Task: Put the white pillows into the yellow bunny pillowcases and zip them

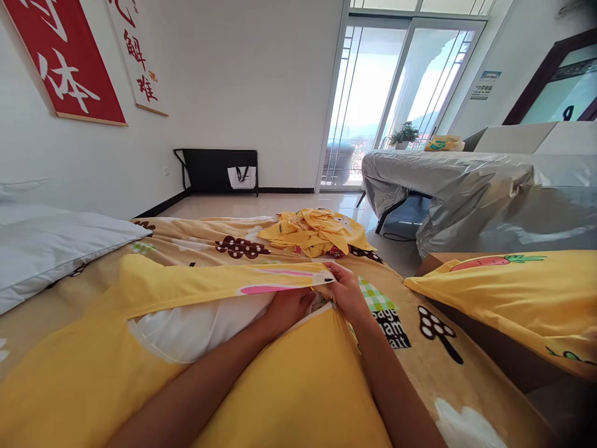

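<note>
A yellow pillowcase (289, 379) with a rabbit print lies in front of me, its long opening spread sideways. Inside the opening shows a white pillow (186, 330). My right hand (347, 291) is closed, pinching the edge of the pillowcase at its far right corner, by the rabbit's face. Reaching into the opening, my left hand (293, 306) rests at the pillow's right end, close beside the right hand. Its fingers are curled in, and the fingertips are hidden among white folds near the corner, so what they grip is unclear.
The bed's patterned tan sheet (438, 361) lies underneath. Crumpled yellow cloth (317, 231) sits at the far edge. A white pillow (60, 249) is at left; a yellow carrot-print pillowcase (517, 298) lies over a cardboard box at right. Beyond stands a plastic-covered table (489, 186).
</note>
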Action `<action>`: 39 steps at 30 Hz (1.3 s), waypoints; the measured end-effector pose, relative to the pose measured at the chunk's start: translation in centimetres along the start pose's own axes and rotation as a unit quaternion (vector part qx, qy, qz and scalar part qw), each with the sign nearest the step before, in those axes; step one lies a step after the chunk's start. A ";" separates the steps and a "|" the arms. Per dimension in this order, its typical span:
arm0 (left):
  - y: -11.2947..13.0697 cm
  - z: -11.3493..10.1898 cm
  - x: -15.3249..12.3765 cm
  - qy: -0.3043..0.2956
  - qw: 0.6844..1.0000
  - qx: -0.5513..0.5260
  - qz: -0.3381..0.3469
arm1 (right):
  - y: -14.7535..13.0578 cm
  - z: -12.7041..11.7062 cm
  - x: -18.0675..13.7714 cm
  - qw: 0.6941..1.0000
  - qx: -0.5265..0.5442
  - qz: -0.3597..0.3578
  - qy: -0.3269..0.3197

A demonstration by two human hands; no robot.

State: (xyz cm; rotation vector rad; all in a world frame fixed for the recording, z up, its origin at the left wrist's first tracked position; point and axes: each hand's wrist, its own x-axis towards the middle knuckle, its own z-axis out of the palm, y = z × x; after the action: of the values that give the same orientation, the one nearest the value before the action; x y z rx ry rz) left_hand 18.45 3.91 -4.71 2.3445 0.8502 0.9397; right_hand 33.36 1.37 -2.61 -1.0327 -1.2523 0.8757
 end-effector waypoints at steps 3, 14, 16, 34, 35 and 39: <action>0.2 -0.2 -0.3 -0.015 1.000 0.003 0.007 | 0.3 -0.2 0.0 0.999 -0.036 -0.028 -0.003; -0.8 0.6 -0.9 0.045 0.998 -0.035 0.012 | -0.1 -0.2 0.0 0.992 -0.113 -0.043 -0.018; -0.9 0.7 -0.9 0.056 0.998 -0.025 0.003 | 0.0 -0.3 0.1 0.985 -0.158 -0.066 0.003; -0.5 0.4 -1.5 0.065 0.998 -0.009 -0.005 | -0.9 -0.8 -0.3 0.926 -0.370 -0.067 -0.032; -0.6 0.5 -1.5 0.070 0.998 -0.007 -0.006 | -0.8 -0.8 -0.3 0.926 -0.370 -0.062 -0.037; -0.8 0.6 -1.5 0.072 0.997 0.005 -0.015 | -0.8 -1.0 -0.1 0.926 -0.370 -0.053 -0.049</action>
State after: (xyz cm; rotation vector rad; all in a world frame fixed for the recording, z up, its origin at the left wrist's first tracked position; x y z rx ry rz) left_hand 17.78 3.32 -6.27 2.2860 0.9457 1.1054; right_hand 34.28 0.88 -1.92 -1.5002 -1.7671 0.3578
